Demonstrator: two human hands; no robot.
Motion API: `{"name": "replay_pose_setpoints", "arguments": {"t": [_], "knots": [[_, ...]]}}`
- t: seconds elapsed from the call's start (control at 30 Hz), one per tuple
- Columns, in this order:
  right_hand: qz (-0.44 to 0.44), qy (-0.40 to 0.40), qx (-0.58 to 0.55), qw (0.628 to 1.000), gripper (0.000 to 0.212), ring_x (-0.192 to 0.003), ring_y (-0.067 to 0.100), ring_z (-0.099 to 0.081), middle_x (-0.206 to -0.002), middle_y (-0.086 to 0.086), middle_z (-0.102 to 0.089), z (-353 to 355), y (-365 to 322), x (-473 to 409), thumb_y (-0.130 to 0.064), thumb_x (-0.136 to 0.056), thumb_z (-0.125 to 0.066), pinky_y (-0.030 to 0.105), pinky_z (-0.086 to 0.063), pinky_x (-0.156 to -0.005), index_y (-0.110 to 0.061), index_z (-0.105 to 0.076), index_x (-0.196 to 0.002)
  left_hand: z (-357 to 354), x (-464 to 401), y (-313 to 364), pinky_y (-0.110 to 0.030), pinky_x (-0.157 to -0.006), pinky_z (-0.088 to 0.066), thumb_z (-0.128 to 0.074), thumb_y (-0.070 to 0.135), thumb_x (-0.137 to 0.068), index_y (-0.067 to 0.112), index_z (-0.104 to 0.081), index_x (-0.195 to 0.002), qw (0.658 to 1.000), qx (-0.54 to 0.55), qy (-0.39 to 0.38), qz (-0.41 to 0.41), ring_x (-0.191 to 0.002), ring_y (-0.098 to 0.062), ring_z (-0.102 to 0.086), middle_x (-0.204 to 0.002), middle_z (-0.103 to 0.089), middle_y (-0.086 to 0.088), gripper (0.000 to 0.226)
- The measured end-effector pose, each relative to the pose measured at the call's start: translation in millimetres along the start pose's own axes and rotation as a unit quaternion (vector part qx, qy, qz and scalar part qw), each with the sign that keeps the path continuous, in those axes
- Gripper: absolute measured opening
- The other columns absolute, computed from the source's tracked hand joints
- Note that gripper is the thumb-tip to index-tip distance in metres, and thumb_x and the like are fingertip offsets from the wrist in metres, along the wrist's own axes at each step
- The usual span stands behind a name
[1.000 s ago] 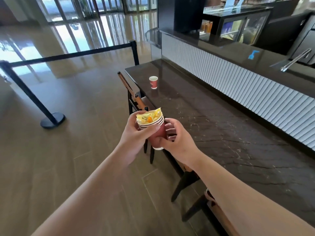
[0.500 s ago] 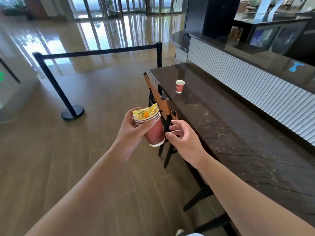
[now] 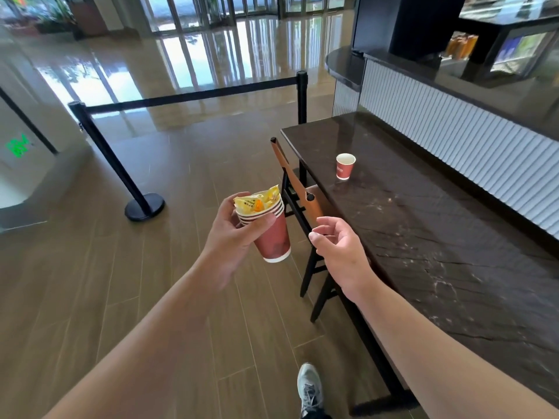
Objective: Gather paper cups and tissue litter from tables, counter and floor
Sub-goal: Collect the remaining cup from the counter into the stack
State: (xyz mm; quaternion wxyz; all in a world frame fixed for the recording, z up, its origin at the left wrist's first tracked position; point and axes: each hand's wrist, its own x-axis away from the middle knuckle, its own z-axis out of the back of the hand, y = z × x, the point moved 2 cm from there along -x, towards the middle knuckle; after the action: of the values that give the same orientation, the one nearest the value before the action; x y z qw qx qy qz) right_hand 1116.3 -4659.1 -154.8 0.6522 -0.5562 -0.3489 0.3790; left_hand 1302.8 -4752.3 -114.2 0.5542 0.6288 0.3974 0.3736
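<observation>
- left hand (image 3: pixel 234 234) is up in front of the body, fingers and thumb curled round a stack of cups (image 3: pixel 273 234), thumb lying across the front just under the rims
- left forearm is bare, coming in from the bottom left
- right hand (image 3: pixel 340 252) sits just right of it, holding nothing, fingers loosely bent and pointing left
- right forearm is bare too, stretching in from the bottom right corner

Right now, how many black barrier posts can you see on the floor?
2. One post stands on the left with a round base; the other post stands farther back by the dark table's far corner, its base hidden. Others may lie outside the view.
</observation>
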Motion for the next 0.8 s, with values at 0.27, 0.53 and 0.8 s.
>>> {"name": "replay_pose_setpoints", "arguments": {"t": [0.27, 0.53, 0.8], "knots": [[-0.017, 0.022, -0.031, 0.999, 0.037, -0.094, 0.004, -0.064, -0.102, -0.012, -0.066, 18, -4, -128, -0.039, -0.08, -0.065, 0.021, -0.052, -0.077, -0.035, -0.057, -0.116, -32, -126, 4, -0.017, -0.068, -0.056, -0.091, 0.036, -0.062, 0.03, -0.057, -0.125, 1.0, -0.015, -0.007, 0.021, -0.097, -0.005, -0.071, -0.105, -0.075, 0.01, 0.072], [-0.016, 0.041, -0.049, 0.998, 0.039, -0.088, -0.003, -0.065, -0.094, -0.015, -0.068, 32, -7, -206, -0.04, -0.077, -0.064, 0.018, -0.052, -0.069, -0.032, -0.06, -0.115, -47, -206, 7, -0.017, -0.066, -0.055, -0.084, 0.024, -0.071, 0.026, -0.056, -0.126, 0.999, -0.024, -0.023, 0.017, -0.092, -0.003, -0.072, -0.1, -0.075, 0.012, 0.062], [-0.059, 0.065, -0.056, 0.995, 0.03, -0.086, 0.003, -0.066, -0.093, -0.013, -0.067, 27, 10, -262, -0.041, -0.076, -0.063, 0.016, -0.052, -0.064, -0.037, -0.06, -0.106, -39, -271, 2, -0.017, -0.067, -0.056, -0.084, 0.028, -0.069, 0.026, -0.055, -0.127, 0.999, -0.032, -0.038, 0.022, -0.093, -0.002, -0.071, -0.101, -0.075, 0.012, 0.065]]}}
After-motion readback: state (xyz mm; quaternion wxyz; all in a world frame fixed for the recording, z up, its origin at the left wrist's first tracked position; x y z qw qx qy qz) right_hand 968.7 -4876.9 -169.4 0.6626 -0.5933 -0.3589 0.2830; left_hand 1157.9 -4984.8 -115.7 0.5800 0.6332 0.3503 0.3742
